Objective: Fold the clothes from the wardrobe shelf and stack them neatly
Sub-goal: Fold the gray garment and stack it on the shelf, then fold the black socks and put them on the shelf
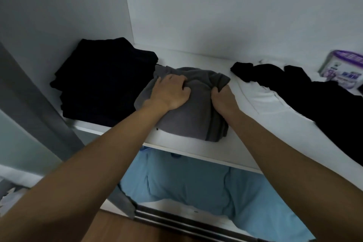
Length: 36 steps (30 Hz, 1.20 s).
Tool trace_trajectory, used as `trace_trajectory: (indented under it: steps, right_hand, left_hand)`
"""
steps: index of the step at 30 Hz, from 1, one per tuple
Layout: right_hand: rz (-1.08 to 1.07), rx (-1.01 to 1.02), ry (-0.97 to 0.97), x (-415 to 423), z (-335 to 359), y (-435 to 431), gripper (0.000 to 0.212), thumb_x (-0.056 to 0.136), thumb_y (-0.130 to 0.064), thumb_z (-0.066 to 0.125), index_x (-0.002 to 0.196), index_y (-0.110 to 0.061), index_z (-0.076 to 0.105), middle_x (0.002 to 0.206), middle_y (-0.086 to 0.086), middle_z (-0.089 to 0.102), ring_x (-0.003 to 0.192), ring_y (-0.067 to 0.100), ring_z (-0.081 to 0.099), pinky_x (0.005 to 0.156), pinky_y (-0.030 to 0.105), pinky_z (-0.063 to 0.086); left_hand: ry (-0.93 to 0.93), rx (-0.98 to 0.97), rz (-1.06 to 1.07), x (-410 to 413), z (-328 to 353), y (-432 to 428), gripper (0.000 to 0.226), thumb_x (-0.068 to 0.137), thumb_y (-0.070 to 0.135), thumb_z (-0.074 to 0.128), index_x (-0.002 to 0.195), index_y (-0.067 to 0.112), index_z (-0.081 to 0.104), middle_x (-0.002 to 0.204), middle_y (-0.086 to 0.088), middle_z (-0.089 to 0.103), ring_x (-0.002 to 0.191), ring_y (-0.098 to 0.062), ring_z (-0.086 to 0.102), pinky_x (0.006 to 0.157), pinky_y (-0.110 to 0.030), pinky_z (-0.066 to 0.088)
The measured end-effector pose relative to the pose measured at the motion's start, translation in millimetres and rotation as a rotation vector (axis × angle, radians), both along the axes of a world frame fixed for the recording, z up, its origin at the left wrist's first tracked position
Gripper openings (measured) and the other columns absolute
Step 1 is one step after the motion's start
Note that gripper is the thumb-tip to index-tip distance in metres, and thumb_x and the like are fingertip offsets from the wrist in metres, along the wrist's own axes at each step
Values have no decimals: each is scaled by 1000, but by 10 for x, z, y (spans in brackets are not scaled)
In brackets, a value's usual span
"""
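A grey garment (196, 116), partly folded, lies on the white wardrobe shelf (196, 148) near its front edge. My left hand (170, 93) lies on the garment's upper left part with its fingers curled into the cloth. My right hand (223, 99) pinches the garment's right edge, where a dark-trimmed flap stands up. To the left sits a stack of folded black clothes (102, 82). To the right, a white garment (269, 102) lies spread out with a black garment (314, 96) unfolded on top of it.
A white and purple container (342, 70) stands at the shelf's far right. The wardrobe's side wall (64, 6) rises at the left, the back wall behind. Below the shelf lies light blue fabric (196, 184). A sliding-door track (176, 220) runs along the bottom.
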State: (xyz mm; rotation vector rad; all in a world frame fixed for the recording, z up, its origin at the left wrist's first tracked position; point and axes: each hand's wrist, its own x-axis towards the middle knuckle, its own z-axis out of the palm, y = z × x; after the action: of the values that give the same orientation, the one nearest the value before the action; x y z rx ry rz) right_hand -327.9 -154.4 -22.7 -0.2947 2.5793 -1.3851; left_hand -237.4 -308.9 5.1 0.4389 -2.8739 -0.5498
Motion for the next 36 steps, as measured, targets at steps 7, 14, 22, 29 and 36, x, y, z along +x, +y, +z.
trace_trajectory:
  steps: [7,14,22,29,36]
  right_hand:
    - [96,211,66,-44,113,146,47,102,-46,38,130,-12,57,125,11,63,113,28,59,96,36,46]
    - [-123,-58,9,-181,262,1009,19,96,-27,57,79,-20,62,86,-1,64,76,14,61,68,28,49]
    - [-453,720,128,-481,224,2680,58,81,-46,72,131,-21,53,135,11,50,128,36,45,104,53,39]
    - [-352,626,292,-657,105,3255,7,92,-32,64,91,-27,68,102,-3,68,104,26,62,97,48,45]
    - [-130,-277,249,-664,421,3524,19,96,-6,57,80,-15,64,95,15,68,83,8,58,72,7,43]
  left_hand:
    - [-21,-38,41,-260,14,-23,43,88,40,44,125,21,55,139,-6,50,136,-31,33,110,-66,14]
    - [104,-18,-144,-633,143,739,40,88,30,49,126,22,51,150,-2,35,149,-22,12,111,-69,1]
    - [25,-68,-374,-1016,117,1639,39,87,22,58,125,15,55,139,-5,45,129,-27,43,104,-45,39]
    - [-55,126,-317,-1323,195,2518,13,88,18,50,88,10,60,87,-4,64,85,-28,63,72,-35,48]
    - [-335,832,-165,-1632,239,3068,60,93,62,50,108,8,69,87,-8,78,68,-18,71,60,-27,44]
